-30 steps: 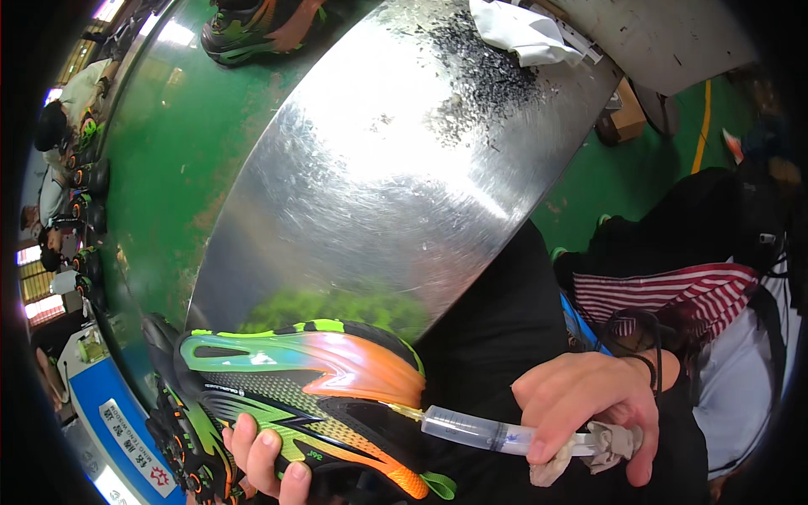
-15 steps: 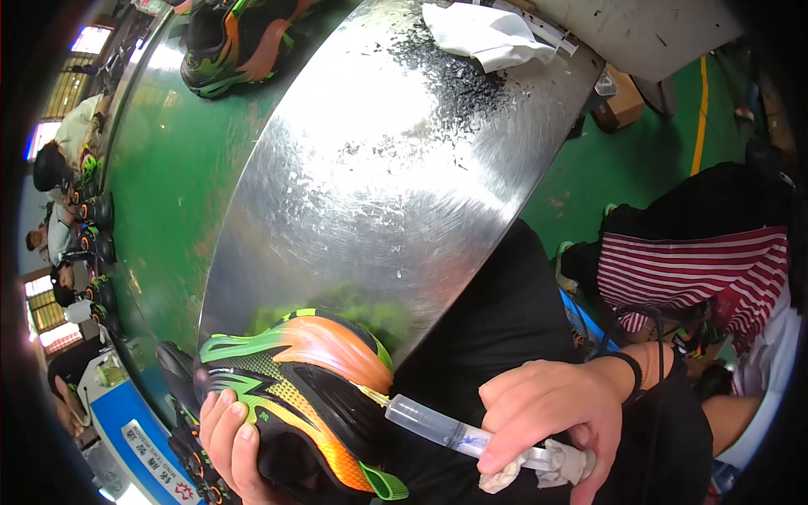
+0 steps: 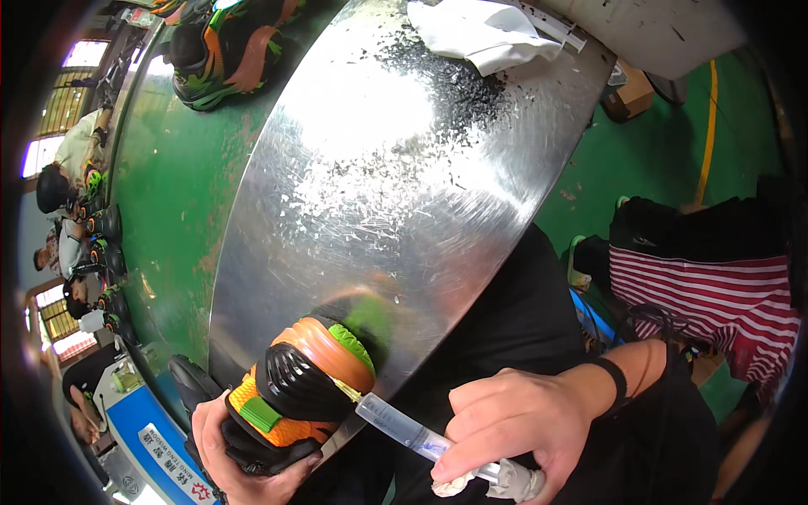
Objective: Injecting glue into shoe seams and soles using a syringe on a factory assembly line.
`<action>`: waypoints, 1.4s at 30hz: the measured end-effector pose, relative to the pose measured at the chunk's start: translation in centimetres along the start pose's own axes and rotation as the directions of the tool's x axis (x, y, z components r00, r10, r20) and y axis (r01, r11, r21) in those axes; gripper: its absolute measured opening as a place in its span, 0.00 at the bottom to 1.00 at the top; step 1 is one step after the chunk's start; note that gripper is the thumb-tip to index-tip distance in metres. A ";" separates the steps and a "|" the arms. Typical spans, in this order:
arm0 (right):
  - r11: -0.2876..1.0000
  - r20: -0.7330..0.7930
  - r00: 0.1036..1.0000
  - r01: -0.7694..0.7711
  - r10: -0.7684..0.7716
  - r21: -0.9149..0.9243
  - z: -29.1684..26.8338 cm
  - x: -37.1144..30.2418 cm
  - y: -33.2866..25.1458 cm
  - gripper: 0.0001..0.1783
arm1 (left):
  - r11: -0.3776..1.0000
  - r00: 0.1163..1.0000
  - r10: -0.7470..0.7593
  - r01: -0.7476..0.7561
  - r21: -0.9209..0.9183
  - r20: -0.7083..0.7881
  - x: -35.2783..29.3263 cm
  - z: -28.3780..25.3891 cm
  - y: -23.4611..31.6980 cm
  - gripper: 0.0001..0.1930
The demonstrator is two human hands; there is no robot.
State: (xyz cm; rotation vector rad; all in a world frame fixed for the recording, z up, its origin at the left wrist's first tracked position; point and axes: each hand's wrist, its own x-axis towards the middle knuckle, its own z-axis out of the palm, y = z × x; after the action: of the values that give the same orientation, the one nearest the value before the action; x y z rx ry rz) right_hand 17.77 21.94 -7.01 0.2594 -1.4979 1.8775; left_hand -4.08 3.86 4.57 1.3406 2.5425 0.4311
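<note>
My left hand is closed around a black, orange and green sports shoe at the near end of the metal table. The shoe's heel faces me, with its green pull tab in view and its sole turned toward the table. In my right hand is a clear syringe, its rear wrapped in white tissue. The syringe's yellowish needle tip touches, or nearly touches, the seam between the black heel piece and the orange sole. Part of my left hand's fingers is hidden behind the shoe.
A white cloth lies at the table's far end beside dark scraps and another syringe. Other shoes sit on the green surface at the upper left. A person in a red-striped top is close on the right; several people are along the left.
The shoe has turned from its side to its heel. My left hand has shifted its hold with it, and the syringe tip has moved left along the sole seam.
</note>
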 end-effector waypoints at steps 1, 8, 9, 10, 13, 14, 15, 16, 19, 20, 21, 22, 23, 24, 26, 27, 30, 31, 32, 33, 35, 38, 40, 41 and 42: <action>0.999 0.043 0.998 -0.035 0.036 -0.025 -0.6 0.3 0.0 0.36 | 0.988 0.996 -0.085 0.085 -0.130 0.002 0.5 0.6 0.5 0.56; 0.998 -0.056 0.997 0.060 -0.061 -0.033 0.4 -0.5 1.1 0.35 | 0.915 0.986 -0.167 0.166 -0.367 0.030 1.0 0.4 0.2 0.58; 0.999 -0.023 0.999 0.041 -0.042 -0.033 0.2 -0.2 0.9 0.35 | 0.916 0.985 -0.168 0.166 -0.365 0.029 1.2 0.4 0.2 0.58; 0.999 0.008 1.000 0.022 -0.021 -0.035 0.0 -0.1 0.8 0.35 | 0.918 0.986 -0.162 0.164 -0.361 0.037 1.4 0.3 0.2 0.58; 0.998 -0.008 0.999 0.036 -0.037 -0.043 0.1 -0.1 1.0 0.34 | 0.922 0.987 -0.148 0.160 -0.352 0.059 1.8 0.3 0.2 0.56; 0.998 -0.012 0.999 0.036 -0.037 -0.042 0.0 -0.1 1.0 0.34 | 0.922 0.988 -0.147 0.156 -0.353 0.052 1.8 0.4 0.2 0.56; 0.998 -0.029 0.999 0.043 -0.044 -0.054 -0.1 0.0 1.0 0.33 | 0.922 0.988 -0.146 0.153 -0.355 0.045 1.8 0.5 0.2 0.56; 0.997 -0.046 0.998 0.048 -0.051 -0.066 -0.1 0.0 1.0 0.32 | 0.923 0.988 -0.147 0.154 -0.353 0.047 1.9 0.5 0.2 0.56; 0.995 -0.070 0.995 0.063 -0.068 -0.074 -0.1 0.0 1.0 0.31 | 0.914 0.987 -0.155 0.161 -0.374 0.046 2.1 0.5 0.2 0.55; 0.995 -0.070 0.995 0.063 -0.068 -0.072 0.0 -0.1 1.1 0.31 | 0.927 0.990 -0.135 0.136 -0.348 0.029 2.2 0.5 -0.1 0.55; 0.993 -0.068 0.994 0.078 -0.084 -0.083 0.0 -0.2 1.3 0.32 | 0.940 0.993 -0.115 0.112 -0.322 0.011 2.2 0.4 -0.2 0.55; 0.991 -0.064 0.993 0.095 -0.101 -0.095 0.0 -0.2 1.3 0.32 | 0.940 0.993 -0.118 0.115 -0.320 0.010 2.2 0.3 -0.1 0.55; 0.991 -0.062 0.993 0.096 -0.101 -0.091 0.0 -0.1 1.2 0.32 | 0.946 0.992 -0.123 0.121 -0.300 0.014 2.3 0.2 0.0 0.55; 0.992 -0.081 0.992 0.089 -0.096 -0.084 0.0 0.0 1.0 0.32 | 0.951 0.992 -0.125 0.126 -0.283 0.022 2.4 0.2 0.0 0.55; 0.993 -0.098 0.991 0.081 -0.089 -0.080 0.0 0.0 0.9 0.32 | 0.948 0.992 -0.126 0.128 -0.292 0.026 2.8 0.5 0.3 0.55; 0.993 -0.096 0.992 0.077 -0.086 -0.093 0.1 -0.1 0.9 0.32 | 0.945 0.991 -0.128 0.131 -0.300 0.030 2.9 0.6 0.4 0.55; 0.991 -0.012 0.999 0.033 -0.035 -0.129 -0.7 0.6 -0.2 0.31 | 0.949 0.993 -0.118 0.120 -0.292 0.025 2.8 0.5 -0.1 0.55; 0.988 0.069 0.998 -0.002 0.013 -0.153 -1.0 0.9 -0.6 0.31 | 0.950 0.992 -0.121 0.121 -0.289 0.020 2.7 0.2 0.0 0.55; 0.989 0.073 0.997 0.002 0.009 -0.150 -0.4 0.7 -0.3 0.31 | 0.948 0.990 -0.130 0.142 -0.286 0.058 2.7 -0.1 0.2 0.56; 0.989 -0.004 0.999 0.040 -0.041 -0.142 0.3 0.2 0.1 0.31 | 0.945 0.986 -0.136 0.159 -0.286 0.099 2.7 -0.3 0.4 0.56; 0.987 -0.080 0.992 0.083 -0.094 -0.137 1.0 -0.1 0.2 0.31 | 0.945 0.985 -0.146 0.167 -0.282 0.096 2.3 -0.6 0.5 0.56; 0.980 -0.083 0.993 0.072 -0.088 -0.184 1.4 -0.3 0.2 0.31 | 0.929 0.990 -0.132 0.139 -0.343 0.044 2.9 0.8 0.5 0.49; 0.981 -0.055 0.996 0.062 -0.073 -0.182 1.4 -0.1 0.0 0.30 | 0.918 0.992 -0.124 0.104 -0.383 -0.028 2.9 0.8 0.8 0.43; 0.982 -0.054 0.996 0.063 -0.074 -0.179 1.5 -0.1 -0.1 0.30 | 0.923 0.993 -0.111 0.092 -0.374 -0.029 2.8 0.7 0.7 0.43; 0.984 -0.048 0.997 0.046 -0.055 -0.171 1.6 0.0 -0.3 0.30 | 0.927 0.995 -0.094 0.076 -0.367 -0.030 2.8 0.6 0.7 0.43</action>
State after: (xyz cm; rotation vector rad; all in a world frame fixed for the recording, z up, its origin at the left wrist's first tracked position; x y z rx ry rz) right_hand 17.59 20.52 -6.31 0.1656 -1.5901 1.6919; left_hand -4.91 6.66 4.03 1.0888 2.3870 0.8776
